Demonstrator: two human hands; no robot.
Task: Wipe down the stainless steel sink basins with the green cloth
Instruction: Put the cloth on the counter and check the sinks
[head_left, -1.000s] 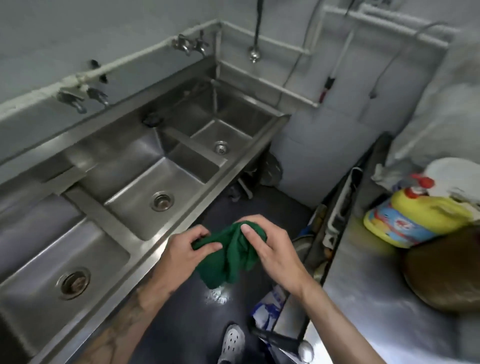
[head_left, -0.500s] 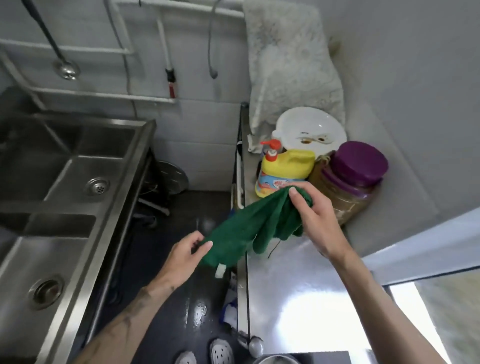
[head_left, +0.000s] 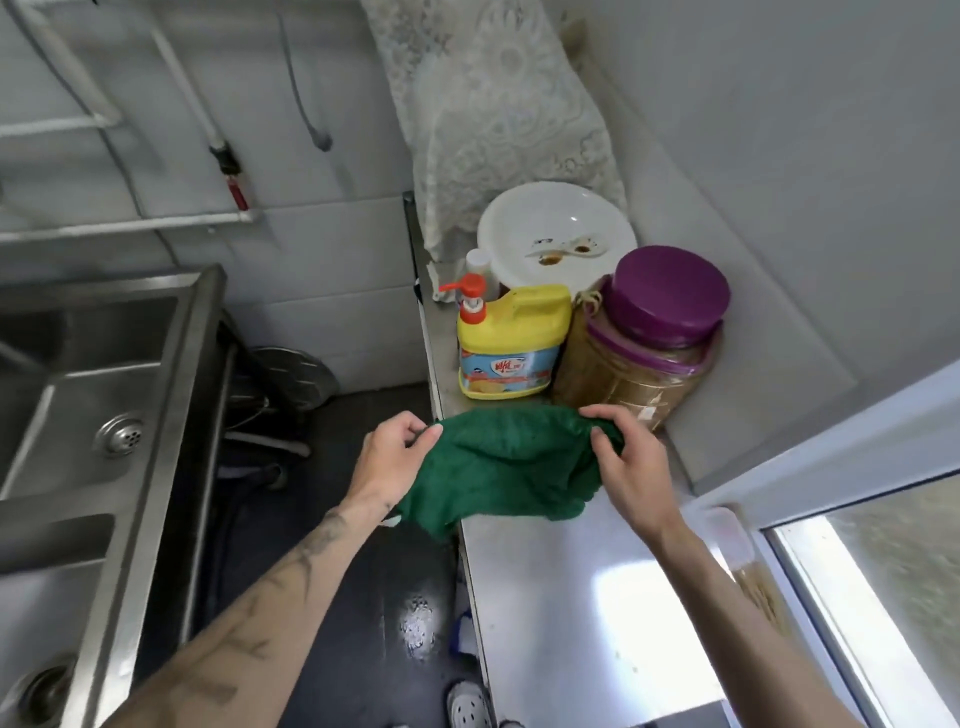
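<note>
The green cloth (head_left: 504, 465) hangs spread between my two hands, over the left edge of a steel counter (head_left: 582, 613). My left hand (head_left: 392, 457) pinches its left corner and my right hand (head_left: 626, 467) grips its right end. Far to the left is the stainless steel sink (head_left: 171, 415), with one basin's drain (head_left: 120, 432) showing and a second drain (head_left: 39, 691) at the bottom left corner. Neither hand is near the basins.
Behind the cloth on the counter stand a yellow detergent bottle (head_left: 506, 348) with a red pump, a brown jar with a purple lid (head_left: 649, 338) and a white plate (head_left: 556, 239). A window frame (head_left: 810, 571) runs along the right. Dark wet floor (head_left: 332, 597) separates sink and counter.
The view has swung right, from the sink to the counter. The bunched cloth has been carried over the counter edge and spread out between both hands.
</note>
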